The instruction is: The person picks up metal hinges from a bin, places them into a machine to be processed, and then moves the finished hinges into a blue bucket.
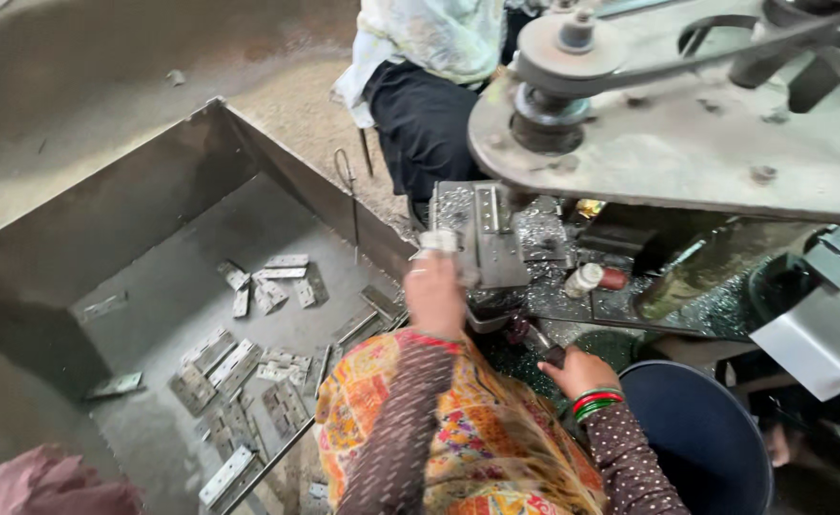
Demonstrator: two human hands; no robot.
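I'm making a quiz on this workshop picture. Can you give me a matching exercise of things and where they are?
1. left hand
2. right hand
3. loose hinges
4. blue bucket

a. lower right corner
b. in the metal bin
c. at the hinge on the machine bed
d. on a dark handle

Pairs: 1-c, 2-d, 3-b, 4-a

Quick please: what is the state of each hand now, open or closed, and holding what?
Left hand: closed on a metal hinge plate at the machine.
Right hand: closed around a dark lever handle.
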